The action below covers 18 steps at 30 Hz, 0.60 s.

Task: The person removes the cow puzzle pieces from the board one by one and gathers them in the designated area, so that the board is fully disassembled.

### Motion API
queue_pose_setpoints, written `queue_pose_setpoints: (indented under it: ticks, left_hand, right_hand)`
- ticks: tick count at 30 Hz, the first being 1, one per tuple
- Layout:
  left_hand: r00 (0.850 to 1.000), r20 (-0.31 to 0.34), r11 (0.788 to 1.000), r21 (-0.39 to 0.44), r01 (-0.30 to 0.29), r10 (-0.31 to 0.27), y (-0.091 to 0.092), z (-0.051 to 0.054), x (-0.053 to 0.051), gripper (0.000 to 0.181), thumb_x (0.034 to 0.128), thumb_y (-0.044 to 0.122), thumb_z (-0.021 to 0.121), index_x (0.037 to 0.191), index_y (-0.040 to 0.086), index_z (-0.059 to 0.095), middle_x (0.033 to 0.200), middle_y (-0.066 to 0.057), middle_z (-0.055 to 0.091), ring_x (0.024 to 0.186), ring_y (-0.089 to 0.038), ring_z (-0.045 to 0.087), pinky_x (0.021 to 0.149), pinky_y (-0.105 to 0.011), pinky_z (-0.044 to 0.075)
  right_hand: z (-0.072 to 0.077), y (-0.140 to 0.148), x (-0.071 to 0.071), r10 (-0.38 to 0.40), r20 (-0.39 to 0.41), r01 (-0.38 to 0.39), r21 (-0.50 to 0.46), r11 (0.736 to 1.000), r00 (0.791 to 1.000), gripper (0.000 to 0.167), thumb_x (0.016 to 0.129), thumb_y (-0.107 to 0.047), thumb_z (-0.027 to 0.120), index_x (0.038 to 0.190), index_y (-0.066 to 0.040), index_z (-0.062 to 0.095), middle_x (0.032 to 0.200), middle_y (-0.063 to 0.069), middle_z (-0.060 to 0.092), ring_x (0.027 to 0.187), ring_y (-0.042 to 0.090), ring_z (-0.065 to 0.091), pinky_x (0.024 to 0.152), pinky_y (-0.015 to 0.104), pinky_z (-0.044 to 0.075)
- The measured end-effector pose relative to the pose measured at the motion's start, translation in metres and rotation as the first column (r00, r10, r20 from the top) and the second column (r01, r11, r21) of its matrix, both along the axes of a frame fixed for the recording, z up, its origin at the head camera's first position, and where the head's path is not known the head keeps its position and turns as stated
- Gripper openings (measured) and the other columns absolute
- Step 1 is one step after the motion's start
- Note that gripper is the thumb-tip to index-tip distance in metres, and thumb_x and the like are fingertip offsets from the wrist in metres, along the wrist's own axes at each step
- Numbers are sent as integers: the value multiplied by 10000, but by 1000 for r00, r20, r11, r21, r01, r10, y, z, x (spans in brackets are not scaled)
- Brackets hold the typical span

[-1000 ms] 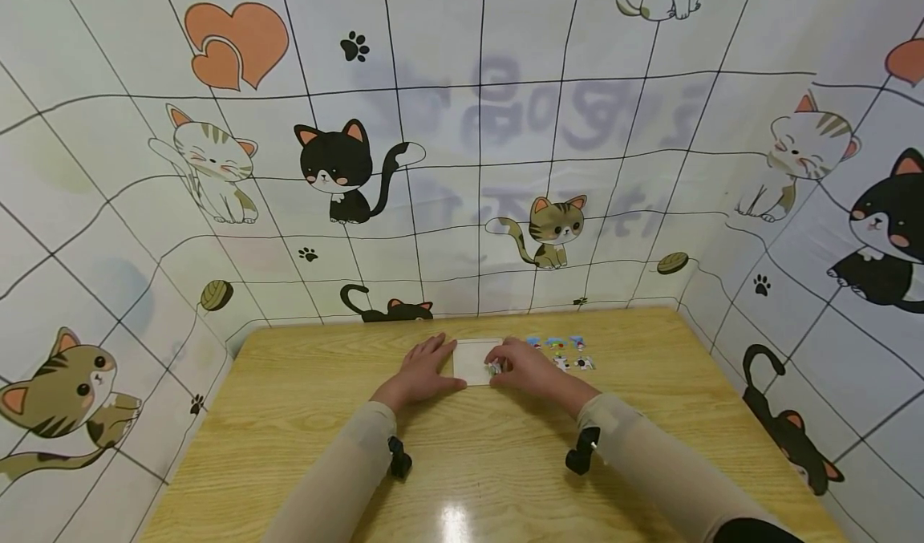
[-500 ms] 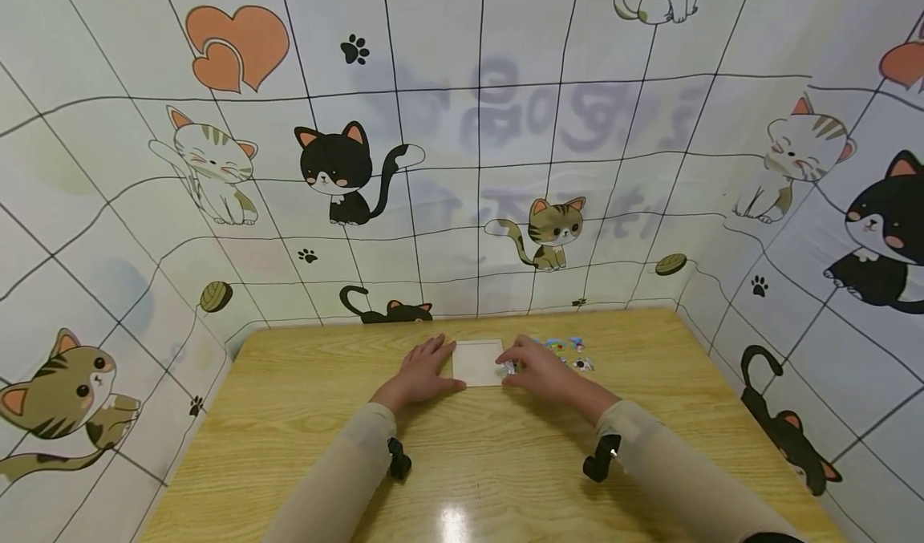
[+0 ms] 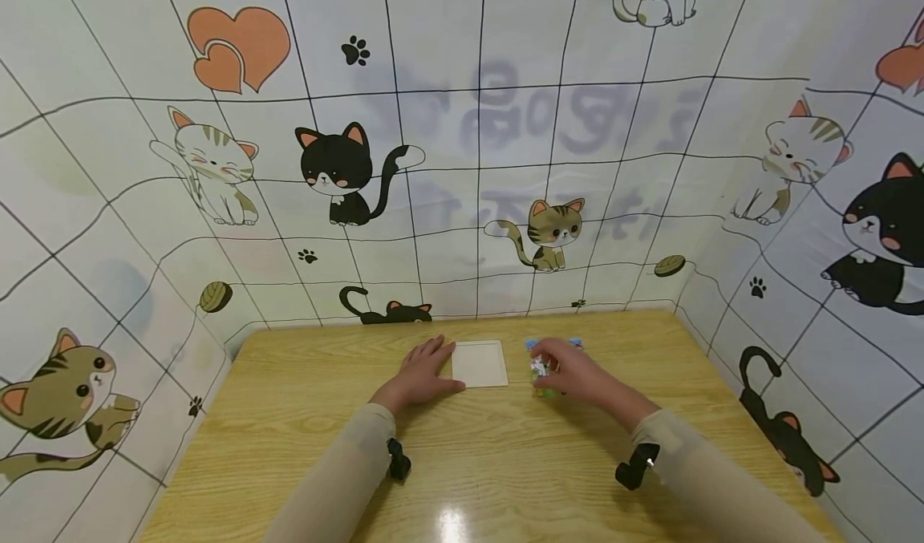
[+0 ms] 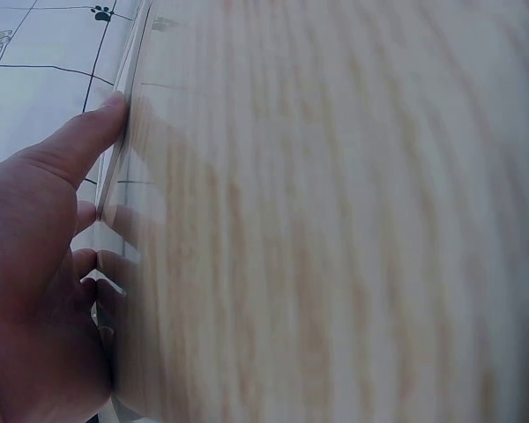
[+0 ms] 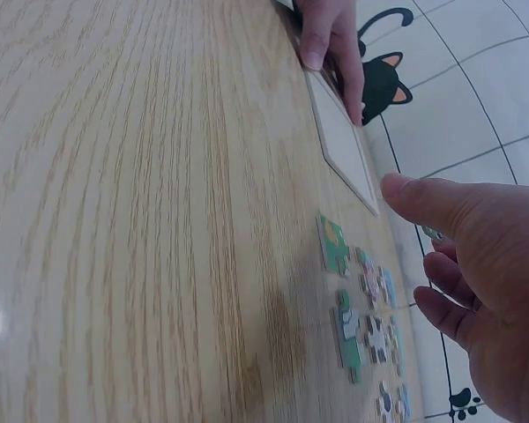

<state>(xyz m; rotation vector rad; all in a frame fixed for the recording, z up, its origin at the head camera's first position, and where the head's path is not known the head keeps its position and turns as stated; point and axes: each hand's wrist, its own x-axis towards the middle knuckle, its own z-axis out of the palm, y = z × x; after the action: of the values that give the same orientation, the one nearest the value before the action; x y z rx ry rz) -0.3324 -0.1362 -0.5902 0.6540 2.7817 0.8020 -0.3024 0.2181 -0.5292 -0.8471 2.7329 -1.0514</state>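
My left hand [image 3: 421, 373] lies at the left edge of a shallow white puzzle tray [image 3: 480, 364], its thumb and fingers extended and touching the rim. The tray holds no pieces. To the right, my right hand [image 3: 577, 373] hovers over a group of jigsaw pieces, thumb and fingers bent. A small puzzle piece [image 5: 434, 233] shows between its fingers and thumb in the right wrist view, mostly hidden by the thumb. Below on the table lie a green piece [image 5: 333, 245], another green piece [image 5: 348, 337] and a white-patterned piece [image 5: 376, 338], set apart in rows.
A wood-grain table [image 3: 462, 455] carries everything. Behind it and at both sides hang white grid-patterned sheets [image 3: 447, 142] printed with cats. Blue puzzle pieces [image 3: 574, 343] form the far row of the group, partly covered by the right hand.
My right hand has moved right, from over the tray to above the jigsaw pieces, carrying a puzzle piece. The left hand has stayed at the tray's left edge.
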Motion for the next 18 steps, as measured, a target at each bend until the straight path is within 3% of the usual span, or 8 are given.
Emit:
queue_pose_setpoints:
  ticks: [7,14,18]
  left_hand:
    - [1000,-11,1000,15,-2,2,0,-1,0,970,869,665,673,1626,203,280,1700,-107,116,1553,-348,77,1202,-621,57]
    - [999,-30,1000,15,11,-10,0,4,6,949,898,627,666,1621,146,284,1689,-155,131,1544,-383,95,1204,-612,52]
    - [1000,-20,1000,9,14,-14,2,13,10,930,913,607,664,1620,137,285,1687,-162,136,1542,-389,102,1207,-606,61]
  right_hand:
    - [-1,16,5,-110,42,110,5,994,993,476,875,-213,826,1274,-52,623,1053,15,618,846,176,524,681,316,478]
    - [-7,31,7,-111,22,112,-19,994,994,416,867,-111,823,1234,-37,641,1068,72,613,847,181,530,690,308,484]
    - [-9,42,8,-101,11,102,-17,995,995,408,860,-88,825,1214,-28,634,1087,89,603,876,196,541,713,294,487]
